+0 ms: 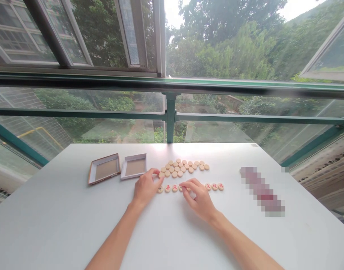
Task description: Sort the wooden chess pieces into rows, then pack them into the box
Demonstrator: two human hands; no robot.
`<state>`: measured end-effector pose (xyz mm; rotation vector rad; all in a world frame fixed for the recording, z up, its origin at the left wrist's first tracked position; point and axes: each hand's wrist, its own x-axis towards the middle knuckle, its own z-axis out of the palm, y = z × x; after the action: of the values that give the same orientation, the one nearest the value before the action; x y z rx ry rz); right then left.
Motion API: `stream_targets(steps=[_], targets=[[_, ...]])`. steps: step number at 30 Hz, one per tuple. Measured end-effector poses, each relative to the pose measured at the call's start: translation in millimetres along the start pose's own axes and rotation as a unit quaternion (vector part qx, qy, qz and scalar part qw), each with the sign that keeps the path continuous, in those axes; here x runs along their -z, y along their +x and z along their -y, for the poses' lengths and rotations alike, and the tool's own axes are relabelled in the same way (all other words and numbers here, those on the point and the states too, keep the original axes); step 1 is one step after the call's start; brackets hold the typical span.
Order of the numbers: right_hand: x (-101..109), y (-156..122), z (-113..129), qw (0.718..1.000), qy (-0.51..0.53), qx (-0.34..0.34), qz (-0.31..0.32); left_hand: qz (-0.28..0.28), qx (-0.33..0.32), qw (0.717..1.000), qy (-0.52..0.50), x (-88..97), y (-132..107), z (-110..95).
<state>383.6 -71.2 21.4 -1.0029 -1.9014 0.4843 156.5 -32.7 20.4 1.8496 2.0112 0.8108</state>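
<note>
Tabletop [160, 240] beneath palm-down right hand [200, 198]

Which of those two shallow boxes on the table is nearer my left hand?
The right-hand, pale-rimmed box, just beside your left hand; the brown-edged box lies farther left.

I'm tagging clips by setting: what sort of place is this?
Probably an enclosed balcony, perhaps at a home: a white table stands by a green railing, with a window frame above and trees outside.
</note>
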Motion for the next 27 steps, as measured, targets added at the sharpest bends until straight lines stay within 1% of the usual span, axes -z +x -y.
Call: stream_targets(steps=[2, 4, 8, 10, 12, 15, 17, 22, 27], targets=[[0, 0, 0, 1.0, 0.001, -0.002, 0.001, -0.012, -0.006, 1.0, -0.022, 2.2, 1, 1], [0, -1, 0, 1.0, 0.001, -0.002, 0.003, -0.009, -0.021, 0.998, -0.059, 6.9, 2, 3], [1, -3, -2, 1.0, -0.003, 0.003, 0.01, 0.055, -0.047, 0.987, -0.147, 18.0, 1, 5], [0, -3, -2, 1.0, -0.005, 0.005, 0.016, 0.069, -0.054, 0.982, -0.17, 19.6, 0, 5], [0, -4, -3, 1.0, -0.006, 0.009, 0.02, 0.058, -0.076, 0.983, -0.159, 17.3, -2, 5], [0, -4, -3, 1.0, -0.006, 0.014, 0.02, 0.021, -0.125, 0.988, -0.092, 10.6, -4, 5], [0, -4, -3, 1.0, -0.006, 0.015, 0.02, 0.008, -0.142, 0.988, -0.052, 7.2, -5, 5], [0, -5, -4, 1.0, -0.005, 0.012, 0.022, 0.006, -0.149, 0.989, -0.007, 5.0, -5, 6], [0, -5, -3, 1.0, -0.002, 0.007, 0.026, -0.004, -0.155, 0.988, -0.007, 4.3, -4, 7]])
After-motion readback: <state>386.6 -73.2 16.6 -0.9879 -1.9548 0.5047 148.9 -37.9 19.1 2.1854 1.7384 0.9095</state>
